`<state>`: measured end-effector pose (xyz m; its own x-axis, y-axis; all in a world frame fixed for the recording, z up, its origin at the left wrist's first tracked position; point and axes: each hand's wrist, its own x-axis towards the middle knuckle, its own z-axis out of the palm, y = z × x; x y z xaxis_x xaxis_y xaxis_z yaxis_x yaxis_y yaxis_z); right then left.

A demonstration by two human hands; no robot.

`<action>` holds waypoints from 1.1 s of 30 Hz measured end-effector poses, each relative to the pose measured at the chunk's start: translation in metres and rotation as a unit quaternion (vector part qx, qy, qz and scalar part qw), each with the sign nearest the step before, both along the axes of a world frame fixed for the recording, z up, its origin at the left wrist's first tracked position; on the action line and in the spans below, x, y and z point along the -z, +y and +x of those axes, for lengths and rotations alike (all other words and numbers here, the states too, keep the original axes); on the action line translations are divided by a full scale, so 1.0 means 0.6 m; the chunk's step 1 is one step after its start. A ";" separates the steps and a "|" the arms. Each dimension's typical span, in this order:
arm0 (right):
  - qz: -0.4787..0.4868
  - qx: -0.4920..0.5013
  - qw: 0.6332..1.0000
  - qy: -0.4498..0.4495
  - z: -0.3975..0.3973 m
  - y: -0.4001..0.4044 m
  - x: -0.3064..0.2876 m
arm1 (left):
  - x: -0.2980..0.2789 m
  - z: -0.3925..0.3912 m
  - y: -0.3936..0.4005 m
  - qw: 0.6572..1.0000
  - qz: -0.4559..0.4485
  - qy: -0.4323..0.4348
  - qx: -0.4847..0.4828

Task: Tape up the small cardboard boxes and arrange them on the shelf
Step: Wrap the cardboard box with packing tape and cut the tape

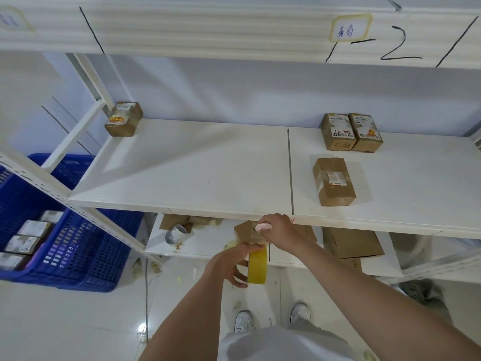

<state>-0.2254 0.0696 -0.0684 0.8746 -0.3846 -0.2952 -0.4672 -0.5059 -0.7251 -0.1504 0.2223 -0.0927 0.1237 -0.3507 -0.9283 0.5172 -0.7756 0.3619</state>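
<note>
1. Two hands below shelf (182, 178) edge: left hand (229, 261) grips yellow tape roll (257, 267).
2. Right hand (277, 229) pinches pink cutter (263, 227) over small box (247, 234).
3. Four boxes on shelf.

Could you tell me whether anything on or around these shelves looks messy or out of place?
Yes. Yellowish scraps litter the lower shelf and the floor below. On the middle shelf, one cardboard box lies slightly askew, apart from the neat pair behind it.
</note>
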 end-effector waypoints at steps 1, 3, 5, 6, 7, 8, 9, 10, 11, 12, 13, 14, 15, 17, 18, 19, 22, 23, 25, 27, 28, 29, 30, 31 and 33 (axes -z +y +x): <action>0.002 -0.002 1.000 -0.001 -0.001 0.001 0.000 | 0.002 0.000 0.001 1.000 0.005 0.002 0.004; 0.002 -0.006 1.000 -0.006 -0.004 0.003 -0.001 | 0.008 -0.004 0.007 1.000 0.022 0.009 0.017; 0.001 -0.008 1.000 -0.011 -0.006 0.002 -0.001 | 0.017 -0.009 0.013 0.999 0.030 0.017 0.019; 0.001 -0.010 1.000 -0.013 -0.006 0.002 -0.001 | 0.019 -0.009 0.014 0.999 0.030 0.017 0.017; 0.000 -0.012 1.000 -0.015 -0.006 0.002 -0.001 | 0.020 -0.009 0.013 0.999 0.030 0.014 0.019; -0.002 -0.015 1.000 -0.014 -0.007 0.002 -0.001 | 0.019 -0.008 0.012 0.999 0.032 0.011 0.024; -0.004 -0.020 1.000 -0.013 -0.007 0.001 -0.001 | 0.017 -0.007 0.009 0.999 0.035 0.010 0.028; -0.006 -0.025 1.000 -0.011 -0.008 0.001 0.001 | 0.016 -0.008 0.008 0.999 0.037 0.010 0.031; -0.009 -0.030 0.999 -0.009 -0.008 0.000 0.001 | 0.014 -0.007 0.006 0.999 0.036 0.011 0.031; -0.012 -0.035 0.999 -0.006 -0.006 -0.001 0.002 | 0.013 -0.007 0.006 0.999 0.034 0.013 0.028; -0.015 -0.040 0.999 -0.001 -0.005 -0.001 0.002 | 0.013 -0.008 0.006 0.999 0.032 0.015 0.025; -0.017 -0.043 0.999 0.005 -0.003 -0.002 0.003 | 0.014 -0.009 0.008 0.999 0.029 0.017 0.021; -0.017 -0.044 0.999 0.009 -0.002 -0.002 0.004 | 0.015 -0.010 0.008 0.999 0.025 0.018 0.016; -0.012 -0.045 0.999 0.017 0.000 0.000 0.005 | 0.015 -0.012 0.010 1.000 0.018 0.018 0.007; -0.010 -0.048 0.999 0.021 0.000 0.001 0.006 | 0.015 -0.012 0.010 1.000 0.014 0.017 0.005; -0.010 -0.055 0.998 0.023 0.001 0.002 0.007 | 0.015 -0.011 0.011 1.000 0.009 0.017 0.005; -0.023 -0.069 0.997 0.036 0.001 0.008 0.008 | 0.012 -0.009 0.012 1.000 0.005 0.021 0.008; -0.031 -0.074 0.996 0.041 0.001 0.010 0.009 | 0.011 -0.009 0.012 1.000 0.006 0.021 0.007; -0.045 -0.085 0.994 0.046 0.001 0.012 0.013 | 0.009 -0.010 0.012 1.000 0.008 0.022 0.005; -0.060 -0.095 0.992 0.052 0.002 0.014 0.015 | 0.007 -0.011 0.012 1.000 0.009 0.028 0.004; -0.064 -0.098 0.992 0.053 0.002 0.014 0.016 | 0.006 -0.011 0.011 1.000 0.010 0.028 0.005; -0.065 -0.097 0.992 0.053 0.002 0.014 0.017 | 0.006 -0.011 0.011 1.000 0.011 0.026 0.005; -0.067 -0.096 0.992 0.053 0.002 0.014 0.017 | 0.006 -0.011 0.010 1.000 0.012 0.023 0.006; -0.070 -0.095 0.992 0.053 0.002 0.015 0.017 | 0.006 -0.011 0.010 1.000 0.013 0.021 0.007; -0.079 -0.100 0.990 0.055 0.002 0.017 0.016 | 0.007 -0.011 0.010 1.000 0.015 0.021 0.005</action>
